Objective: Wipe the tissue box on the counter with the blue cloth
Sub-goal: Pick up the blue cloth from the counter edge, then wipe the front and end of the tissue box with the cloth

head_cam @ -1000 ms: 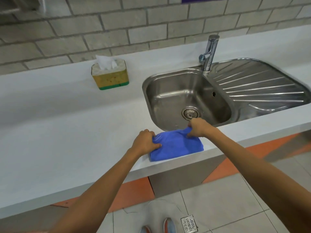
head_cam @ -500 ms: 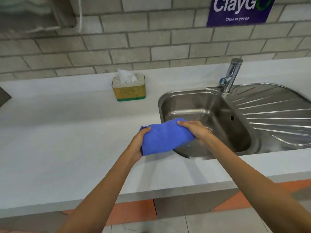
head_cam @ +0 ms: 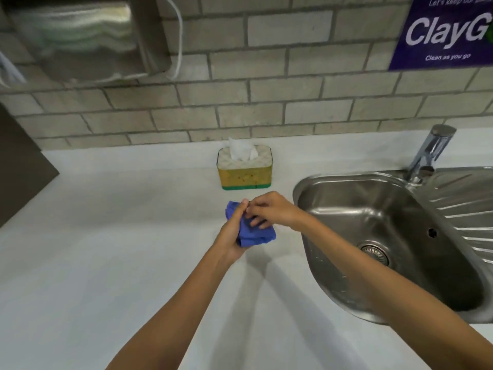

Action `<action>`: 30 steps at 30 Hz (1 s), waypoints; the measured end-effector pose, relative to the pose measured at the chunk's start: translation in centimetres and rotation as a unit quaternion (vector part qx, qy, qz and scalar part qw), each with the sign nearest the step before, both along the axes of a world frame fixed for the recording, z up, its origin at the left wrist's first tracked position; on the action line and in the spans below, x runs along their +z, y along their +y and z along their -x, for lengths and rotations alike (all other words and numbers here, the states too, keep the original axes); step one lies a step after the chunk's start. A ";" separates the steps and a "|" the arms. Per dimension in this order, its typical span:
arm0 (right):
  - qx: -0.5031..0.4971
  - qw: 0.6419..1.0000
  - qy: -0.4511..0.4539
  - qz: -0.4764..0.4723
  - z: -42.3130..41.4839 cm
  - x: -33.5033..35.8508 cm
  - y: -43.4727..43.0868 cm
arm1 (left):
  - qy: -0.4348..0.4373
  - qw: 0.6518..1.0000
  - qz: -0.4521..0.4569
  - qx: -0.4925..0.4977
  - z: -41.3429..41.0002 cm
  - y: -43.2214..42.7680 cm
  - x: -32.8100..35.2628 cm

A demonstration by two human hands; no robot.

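The tissue box (head_cam: pixel 245 172) stands on the white counter (head_cam: pixel 106 249) near the brick wall; it is yellow with a green base, and a white tissue sticks out of its top. A bunched blue cloth (head_cam: pixel 250 233) is held above the counter, a short way in front of the box. My left hand (head_cam: pixel 231 231) cups the cloth from the left and below. My right hand (head_cam: pixel 269 210) presses its fingers into the cloth from the right. Both hands are apart from the box.
A steel sink (head_cam: pixel 373 236) with a drainboard fills the right side, its tap (head_cam: pixel 429 153) at the back. A metal paper towel dispenser (head_cam: pixel 85 36) hangs on the wall at upper left. A purple sign (head_cam: pixel 448 33) is at upper right. A dark panel (head_cam: pixel 18 166) borders the counter's left.
The cloth was lifted from the counter's front edge and carried forward toward the tissue box. It went from spread between both hands to bunched up, and my hands came together.
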State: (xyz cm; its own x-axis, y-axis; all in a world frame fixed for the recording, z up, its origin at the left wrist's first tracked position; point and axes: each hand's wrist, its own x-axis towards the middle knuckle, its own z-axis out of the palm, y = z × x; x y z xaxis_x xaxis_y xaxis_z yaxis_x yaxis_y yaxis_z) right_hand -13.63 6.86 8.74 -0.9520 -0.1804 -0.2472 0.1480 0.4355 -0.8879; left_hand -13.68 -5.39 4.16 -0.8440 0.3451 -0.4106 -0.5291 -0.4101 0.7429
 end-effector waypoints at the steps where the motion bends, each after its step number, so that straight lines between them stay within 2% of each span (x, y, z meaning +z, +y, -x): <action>1: 0.020 0.999 -0.022 0.020 0.9 -0.1 0.2 | -0.009 1.000 0.010 0.011 0.8 -0.7 -0.3; 3: 0.013 0.999 -0.031 0.043 2.6 -0.7 1.1 | -0.035 0.997 0.053 0.044 2.4 -2.0 -1.0; 5: -0.060 0.997 -0.005 0.039 4.5 -1.8 2.7 | -0.042 0.991 0.100 0.082 4.0 -3.3 -1.6; 8: -0.178 0.984 0.032 -0.004 7.8 -4.0 5.4 | -0.008 0.972 0.168 0.162 7.4 -5.2 -2.2; 11: -0.221 0.974 0.034 -0.034 10.9 -5.6 7.2 | 0.033 0.946 0.241 0.215 11.2 -6.6 -2.3; 14: -0.217 0.975 0.029 -0.043 14.1 -6.4 7.8 | 0.056 0.925 0.300 0.226 14.6 -7.3 -2.5; 20: -0.177 0.984 -0.015 -0.015 18.7 -7.2 7.9 | 0.110 0.912 0.342 0.197 19.6 -6.5 -3.2; 24: -0.175 0.983 -0.030 0.049 19.9 -7.9 7.5 | 0.108 0.917 0.337 0.186 21.5 -5.4 -3.4; 30: -0.148 0.984 0.021 0.096 18.8 -8.4 6.4 | 0.088 0.932 0.304 0.176 21.9 -4.5 -3.6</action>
State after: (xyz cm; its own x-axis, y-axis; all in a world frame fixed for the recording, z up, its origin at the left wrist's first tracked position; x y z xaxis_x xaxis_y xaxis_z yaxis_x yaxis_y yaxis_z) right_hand -32.38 13.23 0.35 -0.9787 0.0661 -0.1945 0.2041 0.2020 -0.9579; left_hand -35.58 -9.93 0.59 -0.9334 -0.2178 -0.2852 -0.2901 -0.0096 0.9569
